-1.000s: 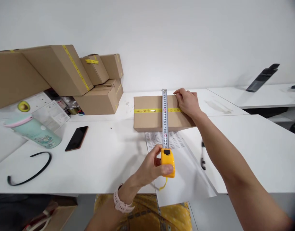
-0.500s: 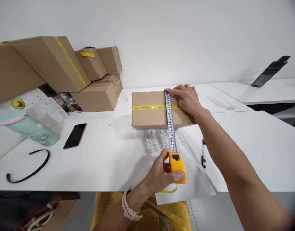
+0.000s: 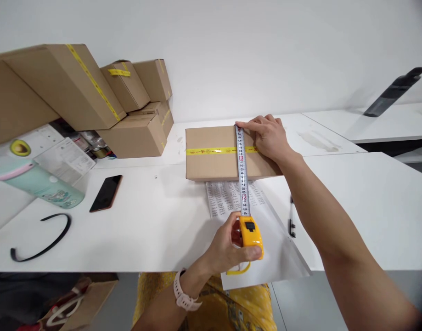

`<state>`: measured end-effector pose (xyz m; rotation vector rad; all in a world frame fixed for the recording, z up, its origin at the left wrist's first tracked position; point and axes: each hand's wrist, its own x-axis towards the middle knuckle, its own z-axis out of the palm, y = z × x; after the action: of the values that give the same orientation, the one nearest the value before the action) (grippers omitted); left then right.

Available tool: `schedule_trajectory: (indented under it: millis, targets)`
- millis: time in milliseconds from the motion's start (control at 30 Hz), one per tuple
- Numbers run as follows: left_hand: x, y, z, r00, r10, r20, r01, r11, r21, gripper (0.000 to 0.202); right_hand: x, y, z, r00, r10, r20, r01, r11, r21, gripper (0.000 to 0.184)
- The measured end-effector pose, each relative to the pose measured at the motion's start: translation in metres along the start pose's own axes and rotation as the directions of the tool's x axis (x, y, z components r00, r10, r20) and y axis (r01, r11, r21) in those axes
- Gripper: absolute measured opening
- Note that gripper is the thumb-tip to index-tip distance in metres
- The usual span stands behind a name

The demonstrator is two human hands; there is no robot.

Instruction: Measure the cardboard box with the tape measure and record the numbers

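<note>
My left hand (image 3: 222, 250) is wrapped around the yellow case of a tape measure (image 3: 252, 240), its thumb along the case's near end. From the case, the pulled-out blade (image 3: 243, 172) runs away from me across the top of a cardboard box (image 3: 211, 166) sealed with yellow tape. At the far edge of that box, my right hand (image 3: 268, 138) holds the blade's end with its fingertips, the rest of the hand resting over the box's right part. A printed sheet of paper (image 3: 276, 243) lies under the case and overhangs the table's front edge.
Stacked cardboard boxes (image 3: 133, 135) stand at the back left. A mint tumbler (image 3: 42, 184), a phone (image 3: 106, 193) and a curved black strap (image 3: 59, 236) lie on the left. A pen (image 3: 292, 220) is by my right forearm; a dark bottle (image 3: 391, 94) leans at the back right.
My view has shifted slightly, so the boxes sit a little higher and further left. Both hands keep their hold, and the blade stays stretched across the box.
</note>
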<state>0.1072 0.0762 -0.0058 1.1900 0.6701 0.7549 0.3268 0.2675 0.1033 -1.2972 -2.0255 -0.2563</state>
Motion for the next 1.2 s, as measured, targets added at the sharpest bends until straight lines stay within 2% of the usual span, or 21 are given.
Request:
schedule_trajectory:
  millis: [833,1000,1200]
  targets:
    - [-0.001,0.0,0.001,1.0,-0.018,-0.013,0.018,0.999,0.026,0.058,-0.003,-0.004,-0.002,1.0,0.009,0.007,-0.009,1.0,-0.02,0.049]
    - [-0.02,0.002,0.003,1.0,0.003,-0.014,-0.001,0.994,0.112,0.059,-0.006,-0.008,-0.002,0.997,0.078,-0.021,-0.079,0.995,-0.052,0.049]
    - [-0.05,-0.019,-0.003,0.992,-0.074,0.107,0.034,0.94,0.339,0.081,-0.014,-0.027,-0.006,0.995,0.099,-0.005,-0.099,0.99,-0.096,0.056]
